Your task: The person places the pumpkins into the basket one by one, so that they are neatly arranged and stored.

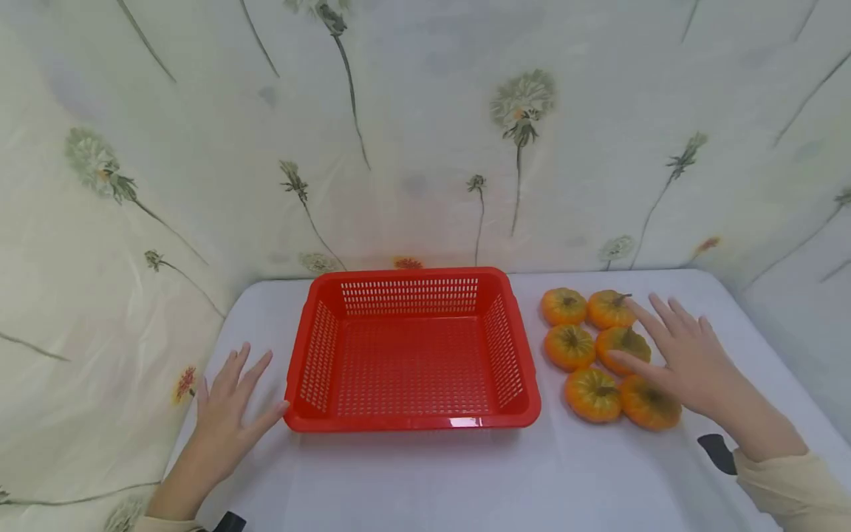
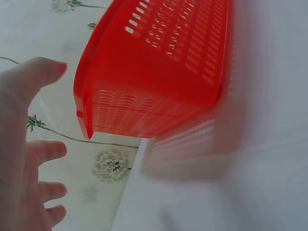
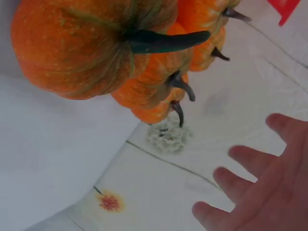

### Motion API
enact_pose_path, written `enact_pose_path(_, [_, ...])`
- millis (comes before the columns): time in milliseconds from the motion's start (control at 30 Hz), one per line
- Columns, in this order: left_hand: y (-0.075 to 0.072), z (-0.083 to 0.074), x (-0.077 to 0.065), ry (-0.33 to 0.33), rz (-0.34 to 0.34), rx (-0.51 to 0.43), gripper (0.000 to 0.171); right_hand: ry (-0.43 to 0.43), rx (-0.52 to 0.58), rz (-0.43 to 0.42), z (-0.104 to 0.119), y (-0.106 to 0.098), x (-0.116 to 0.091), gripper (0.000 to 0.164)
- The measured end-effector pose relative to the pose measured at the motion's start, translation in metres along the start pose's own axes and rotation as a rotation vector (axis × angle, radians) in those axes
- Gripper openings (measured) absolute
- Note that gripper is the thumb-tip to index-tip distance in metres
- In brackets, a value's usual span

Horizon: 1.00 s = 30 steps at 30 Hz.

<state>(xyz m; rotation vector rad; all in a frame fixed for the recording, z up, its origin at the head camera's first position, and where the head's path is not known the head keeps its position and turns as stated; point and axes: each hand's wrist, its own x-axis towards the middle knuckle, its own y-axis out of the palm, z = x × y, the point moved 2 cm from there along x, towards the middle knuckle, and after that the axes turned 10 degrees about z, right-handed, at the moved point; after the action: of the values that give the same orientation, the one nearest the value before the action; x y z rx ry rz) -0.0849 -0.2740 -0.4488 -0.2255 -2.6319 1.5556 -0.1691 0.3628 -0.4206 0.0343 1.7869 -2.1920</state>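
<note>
A red plastic basket [image 1: 412, 423] with slotted walls stands on the white table, and nothing lies inside it. My left hand [image 1: 222, 425] is spread beside its front left corner; in the left wrist view, the thumb [image 2: 45, 72] is apart from the basket [image 2: 159, 86]. To the right of the basket, several small orange pumpkins [image 1: 570, 347] sit in two columns. Over the right-hand column hovers my right hand [image 1: 691, 362], fingers spread, holding nothing. The right wrist view has a near pumpkin [image 3: 91, 48] with a dark green stem, and the fingers [image 3: 252, 161] apart from it.
White cloth covers the table [image 1: 425, 480]. Behind and at both sides hangs a pale curtain [image 1: 412, 148] printed with dandelions. The table's back edge lies just behind the basket and the pumpkins.
</note>
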Motion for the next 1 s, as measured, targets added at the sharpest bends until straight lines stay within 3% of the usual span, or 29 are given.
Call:
enact_pose_path(267, [0.016, -0.001, -0.013, 0.0, 0.004, -0.364, 0.047, 0.029, 0.147, 0.149, -0.026, 0.007, 0.009, 0.1])
enact_pose_path(400, [0.025, -0.003, -0.015, -0.019, 0.042, -0.547, 0.035, 0.055, 0.198, 0.189, -0.037, 0.012, 0.012, 0.097])
enact_pose_path(467, [0.028, -0.004, -0.015, -0.055, 0.073, -0.685, 0.033, 0.061, 0.214, 0.201, -0.04, 0.015, 0.014, 0.094])
enact_pose_path(600, [0.034, -0.005, -0.013, -0.094, 0.136, -1.058, 0.025, 0.066, 0.26, 0.212, -0.044, 0.022, 0.015, 0.089])
enact_pose_path(733, [0.04, -0.004, -0.011, -0.038, 0.187, -1.345, 0.019, 0.069, 0.295, 0.223, -0.048, 0.026, 0.016, 0.089])
enact_pose_path(1000, [0.049, -0.001, -0.01, 0.055, 0.21, -1.579, 0.032, 0.069, 0.305, 0.22, -0.051, 0.029, 0.021, 0.094])
